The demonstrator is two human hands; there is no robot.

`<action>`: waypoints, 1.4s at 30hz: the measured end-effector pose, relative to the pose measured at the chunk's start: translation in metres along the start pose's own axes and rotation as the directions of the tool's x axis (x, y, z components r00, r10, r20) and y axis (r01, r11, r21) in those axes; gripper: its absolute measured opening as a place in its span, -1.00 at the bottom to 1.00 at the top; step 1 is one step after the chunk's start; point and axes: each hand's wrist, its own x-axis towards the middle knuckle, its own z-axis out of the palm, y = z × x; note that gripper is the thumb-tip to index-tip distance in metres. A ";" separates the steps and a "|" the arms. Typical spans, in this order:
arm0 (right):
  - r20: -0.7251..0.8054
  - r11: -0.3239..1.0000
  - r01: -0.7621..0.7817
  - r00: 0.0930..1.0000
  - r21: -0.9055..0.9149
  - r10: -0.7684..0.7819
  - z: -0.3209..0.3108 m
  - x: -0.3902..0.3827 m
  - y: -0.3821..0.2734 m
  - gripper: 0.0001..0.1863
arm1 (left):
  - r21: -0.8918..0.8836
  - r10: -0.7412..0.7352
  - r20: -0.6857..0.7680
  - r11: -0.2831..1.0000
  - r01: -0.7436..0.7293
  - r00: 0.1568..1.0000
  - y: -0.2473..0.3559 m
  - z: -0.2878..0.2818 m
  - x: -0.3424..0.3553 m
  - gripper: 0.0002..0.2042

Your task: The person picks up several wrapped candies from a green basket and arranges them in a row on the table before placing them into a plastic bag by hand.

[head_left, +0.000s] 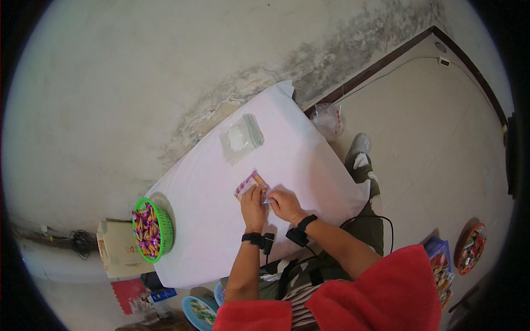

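A small clear plastic bag (254, 180) filled with purple-and-orange wrapped sweets lies on the table covered by a white cloth (199, 220). Across its near side rests my left hand (253, 208), fingers bent and gripping the bag. My right hand (286, 207) is closed, its thumb and fingers pinching the bag's open-looking clear edge at the right. How that edge is fastened is too small to tell. Farther back on the cloth sits a stack of flat clear bags (241, 138). At the table's left edge a green basket (168, 229) holds many similar purple-wrapped sweets.
A cardboard box (118, 248) stands left of the table, behind the basket. Blue basins (193, 309) are below the near edge. A clear plastic bag (328, 122) hangs by the far right corner. On the floor at right are a red round tray (477, 248) and a blue container (436, 245).
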 end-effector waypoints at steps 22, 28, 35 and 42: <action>0.363 0.970 0.196 0.922 -0.146 -0.132 -0.020 -0.006 -0.001 -0.59 | -0.039 -0.112 0.026 0.993 0.113 0.993 -0.012 -0.028 -0.089 -0.50; 0.316 0.925 0.302 0.923 -0.233 -0.222 -0.013 -0.011 0.003 -0.66 | -0.138 -0.293 -0.135 0.952 0.275 0.947 -0.016 -0.003 -0.088 -0.64; 0.479 0.850 0.376 0.861 -0.370 -0.172 -0.039 -0.015 -0.012 -0.81 | -0.049 -0.184 -0.149 0.983 0.179 0.971 -0.013 -0.003 -0.094 -0.82; 0.414 0.899 0.351 0.883 -0.263 -0.224 -0.062 -0.045 -0.046 -0.88 | -0.120 -0.199 -0.103 0.975 0.186 0.975 0.014 -0.014 -0.130 -0.82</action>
